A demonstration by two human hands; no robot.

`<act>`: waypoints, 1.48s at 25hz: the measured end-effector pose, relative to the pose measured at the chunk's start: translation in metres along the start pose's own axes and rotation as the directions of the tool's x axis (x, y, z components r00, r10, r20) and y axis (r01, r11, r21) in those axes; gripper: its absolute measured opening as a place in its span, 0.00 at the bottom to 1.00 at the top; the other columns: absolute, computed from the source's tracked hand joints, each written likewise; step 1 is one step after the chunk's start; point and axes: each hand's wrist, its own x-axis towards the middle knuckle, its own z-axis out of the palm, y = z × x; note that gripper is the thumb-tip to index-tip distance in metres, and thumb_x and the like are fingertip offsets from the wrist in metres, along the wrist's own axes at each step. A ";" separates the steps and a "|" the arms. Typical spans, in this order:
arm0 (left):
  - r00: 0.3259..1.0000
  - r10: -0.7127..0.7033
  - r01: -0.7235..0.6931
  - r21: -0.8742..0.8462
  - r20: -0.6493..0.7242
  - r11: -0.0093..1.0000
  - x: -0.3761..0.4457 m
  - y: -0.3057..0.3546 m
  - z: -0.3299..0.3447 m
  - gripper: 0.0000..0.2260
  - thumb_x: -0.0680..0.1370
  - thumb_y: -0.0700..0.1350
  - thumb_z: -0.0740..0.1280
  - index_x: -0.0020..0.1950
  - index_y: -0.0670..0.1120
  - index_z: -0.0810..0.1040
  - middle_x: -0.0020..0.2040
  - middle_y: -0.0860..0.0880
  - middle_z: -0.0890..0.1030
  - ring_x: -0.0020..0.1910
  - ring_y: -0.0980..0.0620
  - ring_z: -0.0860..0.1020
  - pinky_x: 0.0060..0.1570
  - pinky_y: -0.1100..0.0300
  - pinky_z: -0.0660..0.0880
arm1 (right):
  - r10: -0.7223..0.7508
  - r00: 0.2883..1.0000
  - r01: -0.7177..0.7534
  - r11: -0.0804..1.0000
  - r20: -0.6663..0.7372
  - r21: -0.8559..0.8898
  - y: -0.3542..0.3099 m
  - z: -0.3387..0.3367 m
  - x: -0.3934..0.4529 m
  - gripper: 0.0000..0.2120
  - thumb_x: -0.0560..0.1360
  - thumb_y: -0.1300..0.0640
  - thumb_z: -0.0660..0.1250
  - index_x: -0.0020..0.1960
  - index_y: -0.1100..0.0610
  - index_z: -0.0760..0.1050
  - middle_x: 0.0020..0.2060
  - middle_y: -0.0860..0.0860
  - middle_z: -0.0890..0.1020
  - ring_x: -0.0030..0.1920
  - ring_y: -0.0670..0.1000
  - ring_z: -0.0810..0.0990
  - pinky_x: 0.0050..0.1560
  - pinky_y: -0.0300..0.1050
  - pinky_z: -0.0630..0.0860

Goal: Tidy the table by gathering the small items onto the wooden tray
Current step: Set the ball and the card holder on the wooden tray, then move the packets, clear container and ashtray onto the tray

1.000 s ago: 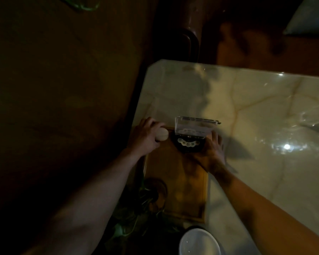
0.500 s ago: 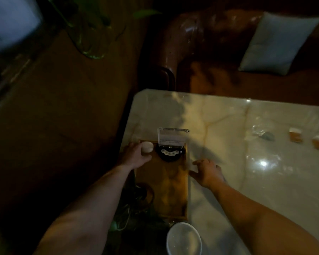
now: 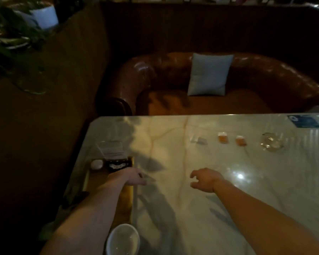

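The wooden tray (image 3: 126,197) lies along the marble table's left edge. At its far end rest a small pale round item (image 3: 97,164) and a black box (image 3: 117,165) with its clear lid (image 3: 111,149) standing open. My left hand (image 3: 134,176) hovers over the tray's right rim, holding nothing, fingers loosely curled. My right hand (image 3: 203,179) hangs above the bare marble to the right, fingers apart and curled, holding nothing. Further right on the table lie a small clear packet (image 3: 199,140) and two orange packets (image 3: 222,138) (image 3: 240,140), side by side.
A glass ashtray (image 3: 271,144) and a blue card (image 3: 305,121) sit at the table's far right. A white bowl (image 3: 122,240) stands at the near end of the tray. A brown leather sofa (image 3: 155,74) with a grey cushion (image 3: 209,74) lies beyond the table.
My left hand has let go of the pale round item, which now lies on the tray, and moved right. My right hand has shifted right, away from the tray. The view has tilted up.
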 end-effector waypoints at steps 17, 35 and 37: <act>0.833 0.247 -0.143 0.239 -0.494 0.960 0.046 0.156 0.082 0.32 0.72 0.68 0.59 0.72 0.57 0.61 0.70 0.51 0.66 0.69 0.48 0.65 0.65 0.49 0.64 | 0.055 0.964 -0.040 0.997 -0.261 0.064 0.140 0.052 -0.042 0.24 0.78 0.39 0.53 0.72 0.45 0.65 0.71 0.48 0.69 0.72 0.52 0.63 0.73 0.55 0.55; 0.954 -0.026 0.048 0.067 -0.300 0.997 0.218 0.177 -0.010 0.33 0.69 0.65 0.68 0.70 0.56 0.64 0.66 0.48 0.71 0.65 0.44 0.70 0.62 0.47 0.69 | 0.045 0.975 -0.058 0.997 -0.217 -0.056 0.253 -0.005 0.133 0.30 0.76 0.34 0.54 0.75 0.42 0.57 0.75 0.48 0.63 0.74 0.55 0.59 0.72 0.59 0.56; 0.948 -0.058 0.069 0.024 -0.312 0.997 0.237 0.181 -0.025 0.33 0.68 0.64 0.69 0.70 0.56 0.65 0.65 0.48 0.71 0.64 0.45 0.70 0.61 0.47 0.69 | 0.044 0.978 -0.062 0.995 -0.203 -0.081 0.267 -0.025 0.157 0.31 0.76 0.35 0.55 0.75 0.45 0.57 0.74 0.49 0.64 0.73 0.56 0.60 0.72 0.60 0.57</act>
